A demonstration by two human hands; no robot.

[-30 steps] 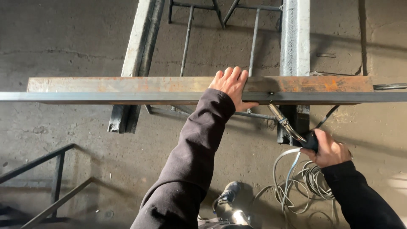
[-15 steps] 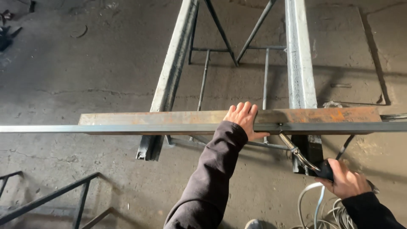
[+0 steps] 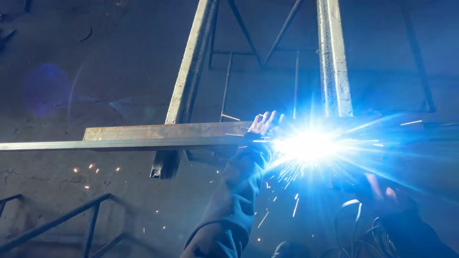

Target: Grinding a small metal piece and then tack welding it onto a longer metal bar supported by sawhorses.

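A long, flat, rust-streaked steel bar (image 3: 162, 131) lies level across the view, its front edge a pale grey strip, and it rests crosswise on two long pale metal rails: the left rail (image 3: 189, 91) runs under the bar and ends just below it, and the right rail (image 3: 333, 62) comes down to the bar's far right part. The left hand (image 3: 264, 125) lies on top of the bar near its right portion, fingers stretched out flat and pressing on the steel rather than curled round it, with the dark sleeve (image 3: 229, 205) reaching up from the lower middle. Just right of that hand a bright blue-white welding arc (image 3: 308, 145) burns at the bar, throwing sparks (image 3: 282, 184) downward and to the left (the glare washes out the bar's right end and whatever tool tip meets it). The right hand (image 3: 382, 193) sits lower and to the right of the arc, below the bar and apart from it; it appears closed round a dark handle, though the glare makes the grip hard to read. Looped pale cables (image 3: 351, 224) hang beside that hand. Thin dark cross struts (image 3: 248, 40) join the rails, a dark metal railing (image 3: 52, 222) stands at lower left, and the concrete floor (image 3: 95, 71) lies beneath.
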